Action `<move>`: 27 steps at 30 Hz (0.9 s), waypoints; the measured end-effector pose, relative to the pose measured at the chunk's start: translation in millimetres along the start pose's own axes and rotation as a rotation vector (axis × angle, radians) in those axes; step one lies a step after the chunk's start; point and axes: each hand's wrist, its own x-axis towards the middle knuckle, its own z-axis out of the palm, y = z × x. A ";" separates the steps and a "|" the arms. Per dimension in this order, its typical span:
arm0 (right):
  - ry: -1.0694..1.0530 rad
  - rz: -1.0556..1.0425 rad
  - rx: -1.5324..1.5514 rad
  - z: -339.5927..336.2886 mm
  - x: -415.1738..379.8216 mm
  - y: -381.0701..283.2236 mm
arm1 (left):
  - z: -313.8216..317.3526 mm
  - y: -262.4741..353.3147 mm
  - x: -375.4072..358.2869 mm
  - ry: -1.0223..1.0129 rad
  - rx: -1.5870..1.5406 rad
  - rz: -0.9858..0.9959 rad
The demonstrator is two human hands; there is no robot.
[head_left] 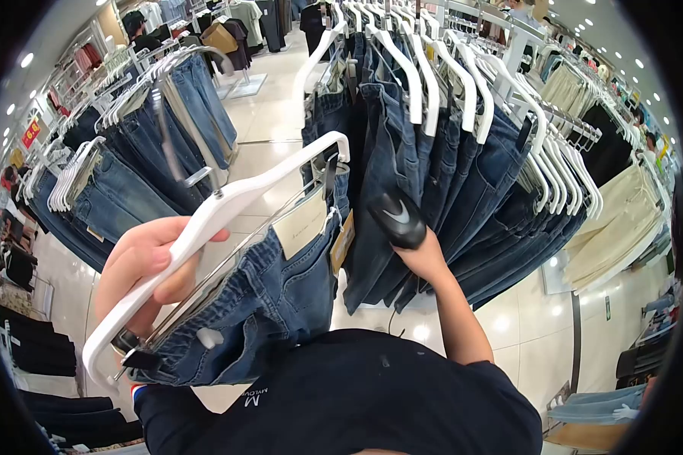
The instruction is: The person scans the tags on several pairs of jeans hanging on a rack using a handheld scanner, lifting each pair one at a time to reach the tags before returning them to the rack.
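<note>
My left hand [148,265] is closed around a white hanger [243,186], tilted up in front of my chest. Clipped to its metal bar is a pair of blue jeans [273,292], with a cream label [300,225] at the waistband, a tan hang tag [343,243] at the side and a small white tag [209,337] on the denim. In my right hand [425,262] is a black handheld barcode scanner [397,219], its rounded head overlapping the dark jeans [391,136] hanging on the rack. Most of the right fingers are hidden beneath the scanner.
Ahead, a rack carries several jeans on white hangers [463,83]. Another denim rack [136,125] stands to the left, with a curved metal rail before it. Cream trousers [615,227] hang at the right. Folded dark clothes [38,341] lie at lower left. Pale tiled floor [269,91] runs between racks.
</note>
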 end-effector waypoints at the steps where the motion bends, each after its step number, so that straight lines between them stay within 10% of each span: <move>1: -0.003 0.019 0.011 -11.2 -0.7 5.0 | 8.9 -1.0 10.8 0.016 0.009 -0.002; 12: -0.076 -0.031 0.118 -67.2 -10.4 11.9 | 64.7 7.3 127.3 0.068 -0.012 -0.066; 21: -0.185 -0.082 0.136 -90.3 -8.6 9.6 | 42.1 64.2 229.9 -0.357 -0.184 0.118; 27: -0.262 -0.163 0.175 -92.8 -3.4 22.8 | 37.5 53.1 287.2 -0.033 -0.025 0.074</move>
